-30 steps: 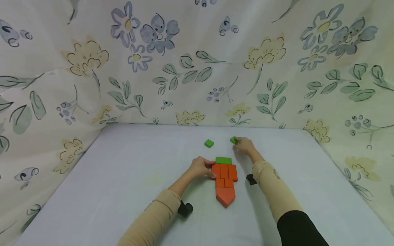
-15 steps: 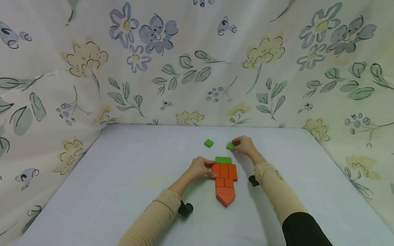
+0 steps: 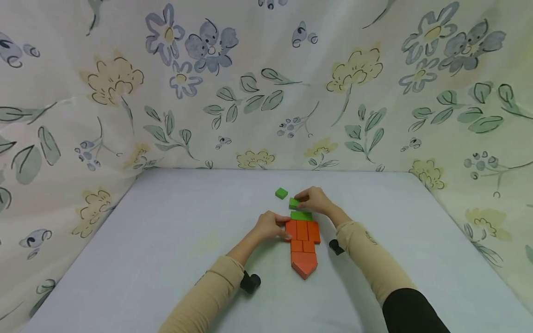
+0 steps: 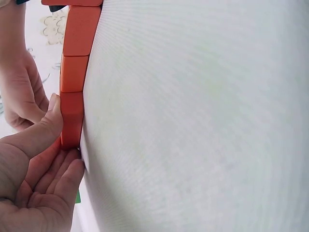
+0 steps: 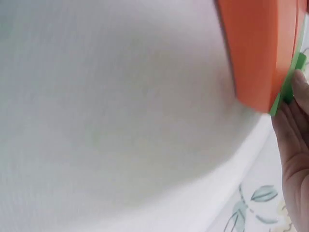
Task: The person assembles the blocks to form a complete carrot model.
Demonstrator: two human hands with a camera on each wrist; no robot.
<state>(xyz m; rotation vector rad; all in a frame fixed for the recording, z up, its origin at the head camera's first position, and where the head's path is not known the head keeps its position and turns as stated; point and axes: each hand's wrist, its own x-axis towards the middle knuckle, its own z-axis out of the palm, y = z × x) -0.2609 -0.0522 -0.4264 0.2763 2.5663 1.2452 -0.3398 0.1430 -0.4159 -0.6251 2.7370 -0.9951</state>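
Several orange blocks (image 3: 302, 230) lie edge to edge on the table, with an orange pointed block (image 3: 304, 263) at the near end. A green oblong block (image 3: 301, 216) lies against their far end. My left hand (image 3: 268, 225) holds the leftmost orange block (image 4: 72, 118) of the wide row, thumb on the near side and fingers at the far end. Between thumb and fingers, my right hand (image 3: 316, 201) pinches a small green block (image 3: 294, 203) just beyond the oblong one, towards its left end. Another small green block (image 3: 281, 193) lies farther back to the left.
The white table (image 3: 187, 231) stretches out on both sides of the blocks. A flowered cloth (image 3: 266, 92) hangs behind it. A black wrist camera (image 3: 251, 282) sits by the left sleeve, another (image 3: 336, 247) by the right.
My right hand has carried the small green block left and nearer, from beyond the right corner to near the oblong block's left end. My left hand has stayed put.
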